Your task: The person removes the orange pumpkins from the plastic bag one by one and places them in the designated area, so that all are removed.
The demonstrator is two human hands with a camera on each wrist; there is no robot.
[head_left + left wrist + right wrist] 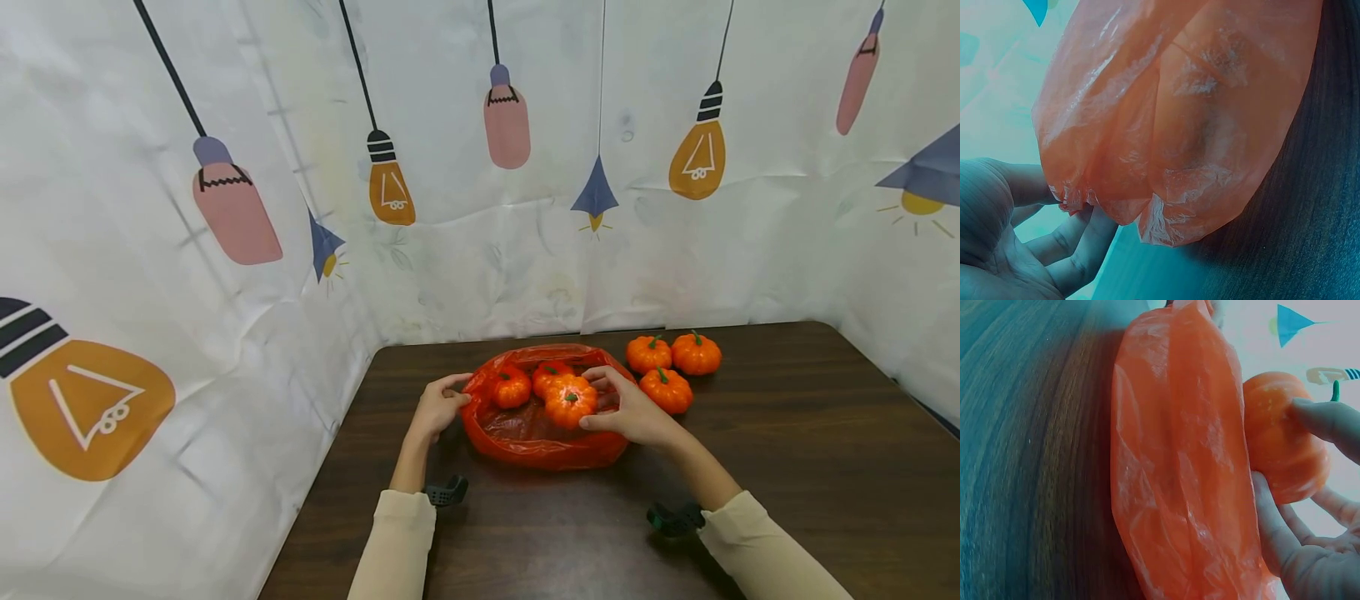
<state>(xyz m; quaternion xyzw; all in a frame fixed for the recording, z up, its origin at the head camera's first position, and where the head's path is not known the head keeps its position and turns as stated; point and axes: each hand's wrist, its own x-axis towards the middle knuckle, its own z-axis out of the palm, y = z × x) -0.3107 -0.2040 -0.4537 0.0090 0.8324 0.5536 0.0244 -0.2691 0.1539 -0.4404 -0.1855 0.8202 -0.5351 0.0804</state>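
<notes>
A red plastic bag [543,454] lies on the table with its mouth spread upward. My left hand [437,408] pinches the bag's left rim between thumb and fingers; the left wrist view shows the gathered film [1075,200] there. In my right hand [630,408] is a small orange pumpkin [570,404], held over the bag's mouth. The right wrist view has this pumpkin [1285,440] just past the bag's edge, with thumb and fingers around it. Inside the bag sit two more pumpkins, one at the left [512,388] and one behind [551,375], partly hidden.
Three more orange pumpkins stand together right of the bag: one at the back [647,355], another beside it [697,356], a third in front [667,392]. They rest on a dark wooden table [787,467]. A white curtain [450,275] with printed lamps hangs behind.
</notes>
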